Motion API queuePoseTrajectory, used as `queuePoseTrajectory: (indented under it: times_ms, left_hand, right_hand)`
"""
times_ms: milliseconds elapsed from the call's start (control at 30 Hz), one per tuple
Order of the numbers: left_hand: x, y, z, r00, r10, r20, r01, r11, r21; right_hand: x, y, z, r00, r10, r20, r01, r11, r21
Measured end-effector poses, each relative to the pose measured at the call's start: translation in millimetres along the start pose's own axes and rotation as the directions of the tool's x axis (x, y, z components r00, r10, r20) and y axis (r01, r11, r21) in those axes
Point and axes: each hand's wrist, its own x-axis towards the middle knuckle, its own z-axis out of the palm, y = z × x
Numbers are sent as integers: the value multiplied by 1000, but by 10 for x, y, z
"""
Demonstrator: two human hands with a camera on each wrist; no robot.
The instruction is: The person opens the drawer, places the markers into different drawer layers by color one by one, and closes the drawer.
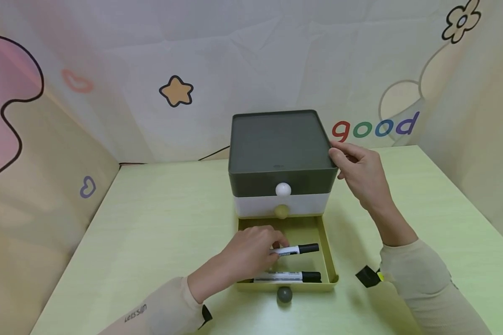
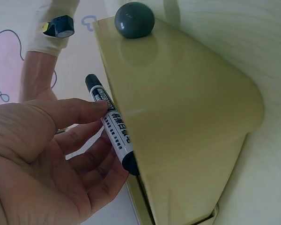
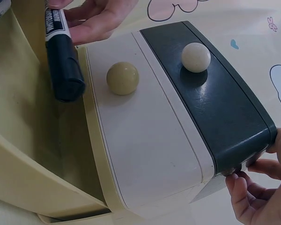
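Note:
My left hand pinches a whiteboard marker between thumb and fingers, over the pulled-out bottom drawer. The marker is white with black ends, and its printed label faces the left wrist view. Nearer the drawer's front lies more of the same, a white marker with a black cap. With thumb and fingertips, my right hand holds the right side of the dark green top section of the drawer box. In the right wrist view, those fingers touch its lower edge.
A dark green ball knob sits on the open drawer's front. Above it, the white middle drawer has a yellow-green knob, and the top one a white knob. Printed cloth hangs behind the pale table.

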Motion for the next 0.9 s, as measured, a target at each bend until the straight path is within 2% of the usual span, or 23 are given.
queuePoseTrajectory:
  times_ms: [233,400,567,733,900]
  left_hand:
    - [-51,-28,45,999,32,-30,-32,999,20]
    - [-149,18,89,996,29,-88,-36,996,-77]
    - [-297,120,157,986,36,-165,-67,980,-186]
    - [-436,192,236,979,16,-204,-57,978,-200]
    - [-539,233,301,968,28,-250,-78,978,-193]
  right_hand:
    - [-2,1,1,1000,2,1,-2,1000,5]
    - [-6,-5,-1,1000,7,1,-7,1000,2]
    - [-6,-3,-2,1000,3,-2,-3,1000,0]
    - [-7,-4,-3,1000,2,-5,-2,1000,-2]
    - [-5,-5,1,1000,5,-5,-5,1000,1]
